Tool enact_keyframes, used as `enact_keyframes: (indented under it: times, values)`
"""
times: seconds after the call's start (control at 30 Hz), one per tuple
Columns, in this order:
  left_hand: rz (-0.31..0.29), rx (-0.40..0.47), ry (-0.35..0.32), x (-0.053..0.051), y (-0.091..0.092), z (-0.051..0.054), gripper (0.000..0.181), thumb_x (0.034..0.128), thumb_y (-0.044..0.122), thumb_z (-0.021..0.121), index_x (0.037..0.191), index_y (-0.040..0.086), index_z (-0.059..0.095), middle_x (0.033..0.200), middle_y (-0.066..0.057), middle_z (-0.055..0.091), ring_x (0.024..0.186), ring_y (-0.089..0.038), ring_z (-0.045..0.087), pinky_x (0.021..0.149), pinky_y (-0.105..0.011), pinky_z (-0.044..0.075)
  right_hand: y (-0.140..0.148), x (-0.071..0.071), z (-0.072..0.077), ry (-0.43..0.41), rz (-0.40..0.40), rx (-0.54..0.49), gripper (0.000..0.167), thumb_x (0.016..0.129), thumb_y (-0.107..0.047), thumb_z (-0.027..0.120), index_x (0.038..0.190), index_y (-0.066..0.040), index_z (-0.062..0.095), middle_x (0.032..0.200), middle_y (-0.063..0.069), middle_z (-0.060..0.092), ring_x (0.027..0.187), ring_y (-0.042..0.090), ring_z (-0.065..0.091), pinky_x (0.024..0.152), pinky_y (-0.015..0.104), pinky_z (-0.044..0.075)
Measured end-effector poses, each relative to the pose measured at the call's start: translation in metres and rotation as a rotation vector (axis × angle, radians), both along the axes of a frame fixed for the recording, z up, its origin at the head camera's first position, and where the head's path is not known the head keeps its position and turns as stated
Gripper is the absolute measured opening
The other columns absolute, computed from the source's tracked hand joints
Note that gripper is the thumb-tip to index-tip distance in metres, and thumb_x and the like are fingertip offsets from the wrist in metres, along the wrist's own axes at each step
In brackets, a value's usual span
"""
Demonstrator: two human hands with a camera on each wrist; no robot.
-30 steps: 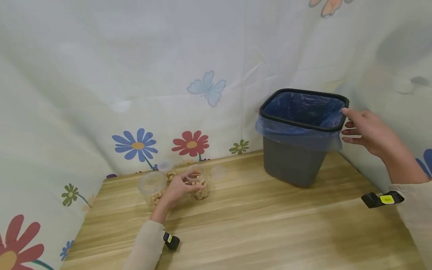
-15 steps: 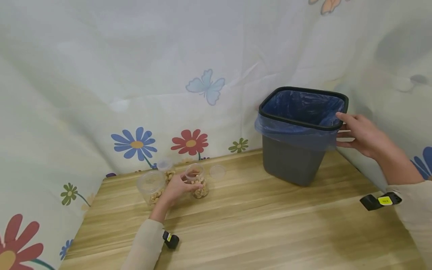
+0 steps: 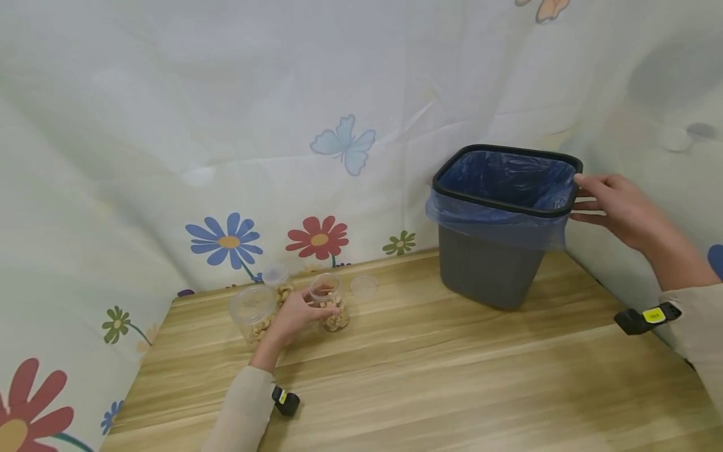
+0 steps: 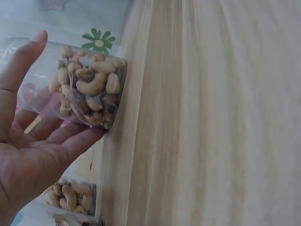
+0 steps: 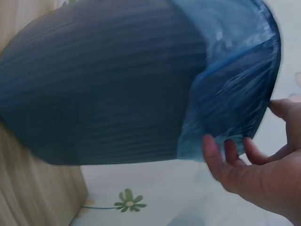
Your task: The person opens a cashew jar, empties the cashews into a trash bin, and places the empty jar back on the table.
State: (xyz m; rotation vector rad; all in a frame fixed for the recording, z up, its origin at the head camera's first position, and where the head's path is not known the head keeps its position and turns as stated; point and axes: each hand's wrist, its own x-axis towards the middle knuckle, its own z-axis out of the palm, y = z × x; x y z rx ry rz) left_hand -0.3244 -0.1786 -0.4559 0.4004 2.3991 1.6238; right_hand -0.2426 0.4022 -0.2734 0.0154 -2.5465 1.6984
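My left hand [image 3: 295, 315] grips a clear jar of cashews [image 3: 337, 319], its thumb on the near side and fingers around the far side. In the left wrist view the jar [image 4: 91, 84] is part filled with nuts, its base at the wooden surface. At the right, a grey trash can [image 3: 482, 270] has a black rim and a blue bag liner [image 3: 491, 229] folded over it. My right hand [image 3: 627, 213] is at the can's right rim, fingers loosely bent. Its thumb tip meets the rim, and the other fingertips are by the liner [image 5: 230, 99] outside.
A wider clear jar with cashews [image 3: 254, 307] stands left of my left hand, with a smaller lidded jar [image 3: 277, 276] behind it. A round clear lid [image 3: 364, 287] lies on the wooden table [image 3: 407, 376]. A flower-printed curtain [image 3: 361, 207] borders the back and sides.
My right hand has shifted about the can's rim: its thumb reached over the edge half a second ago and is now back at the outer edge. My left hand and its jar stay put.
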Motion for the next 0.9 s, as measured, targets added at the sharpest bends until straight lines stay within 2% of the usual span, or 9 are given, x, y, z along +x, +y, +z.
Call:
enact_keyframes:
  times: [0.03,0.13,0.23,0.4,0.53,0.63,0.73,0.8,0.9]
  values:
    - [0.005,-0.001,-0.002,0.001,0.001,0.000,0.064,0.0803,0.024,0.089,0.137,0.014,0.062,0.138,-0.012,0.062,0.124,-0.033,0.060,0.088,-0.034,0.054,0.000,-0.001,-0.002,0.007,0.000,-0.006,0.047,0.108,-0.043,0.041,0.130,-0.001,0.044,0.112,-0.012,0.053,0.096,-0.003,0.062,0.081,0.018,0.054]
    - [0.006,-0.018,0.003,0.002,0.008,0.005,0.064,0.0792,0.025,0.090,0.137,0.015,0.063,0.133,-0.011,0.064,0.119,-0.031,0.061,0.083,-0.032,0.054,0.000,-0.001,-0.007,0.001,-0.015,-0.076,0.040,0.107,-0.043,0.045,0.127,-0.009,0.041,0.118,-0.005,0.045,0.097,-0.004,0.060,0.081,0.016,0.054]
    - [0.002,-0.048,0.049,0.002,0.019,0.018,0.065,0.0786,0.027,0.090,0.136,0.016,0.064,0.129,-0.009,0.066,0.111,-0.027,0.062,0.078,-0.029,0.054,-0.002,0.000,-0.009,-0.009,-0.028,-0.161,0.051,0.106,-0.043,0.048,0.139,-0.007,0.033,0.124,-0.001,0.039,0.099,-0.002,0.057,0.080,0.016,0.054]
    - [-0.052,-0.045,0.150,-0.001,0.042,0.057,0.065,0.0804,0.026,0.089,0.139,0.020,0.062,0.134,-0.008,0.064,0.110,-0.026,0.061,0.080,-0.034,0.054,-0.006,0.000,-0.008,-0.060,-0.023,-0.243,0.082,0.104,-0.048,0.048,0.157,0.000,0.009,0.127,-0.004,0.036,0.105,0.004,0.051,0.081,0.019,0.054]
    - [-0.102,-0.082,0.222,0.001,0.059,0.092,0.065,0.0801,0.030,0.089,0.139,0.023,0.061,0.129,-0.008,0.065,0.114,-0.028,0.060,0.083,-0.039,0.055,-0.010,0.002,-0.009,-0.103,-0.020,-0.257,0.081,0.104,-0.051,0.045,0.158,-0.005,0.007,0.131,0.001,0.035,0.109,0.008,0.052,0.081,0.020,0.054]
    - [-0.124,-0.121,0.268,0.001,0.071,0.115,0.066,0.0794,0.032,0.089,0.138,0.021,0.061,0.124,-0.005,0.066,0.117,-0.028,0.061,0.085,-0.041,0.056,-0.012,0.003,-0.010,-0.123,-0.023,-0.254,0.087,0.104,-0.053,0.043,0.161,-0.006,-0.002,0.142,0.008,0.030,0.129,0.026,0.044,0.081,0.019,0.054]
    - [-0.131,-0.159,0.302,0.002,0.081,0.136,0.067,0.0800,0.035,0.088,0.138,0.018,0.061,0.124,-0.002,0.068,0.118,-0.026,0.063,0.087,-0.041,0.056,-0.013,0.004,-0.008,-0.133,-0.025,-0.257,0.092,0.103,-0.055,0.042,0.161,-0.004,-0.008,0.144,0.009,0.028,0.136,0.033,0.033,0.081,0.019,0.053]
    - [-0.135,-0.178,0.320,0.003,0.087,0.149,0.067,0.0805,0.037,0.088,0.137,0.016,0.060,0.122,-0.002,0.068,0.117,-0.025,0.064,0.086,-0.041,0.057,-0.013,0.003,-0.007,-0.134,-0.026,-0.275,0.091,0.103,-0.055,0.043,0.162,-0.005,-0.005,0.142,0.007,0.031,0.130,0.028,0.042,0.080,0.019,0.054]
    - [-0.141,-0.205,0.335,0.004,0.093,0.167,0.064,0.0802,0.040,0.087,0.133,0.016,0.060,0.118,-0.004,0.067,0.117,-0.023,0.064,0.087,-0.041,0.056,-0.012,0.003,-0.005,-0.128,-0.036,-0.308,0.090,0.102,-0.054,0.046,0.162,-0.006,-0.001,0.133,0.001,0.037,0.107,0.010,0.053,0.079,0.020,0.055]
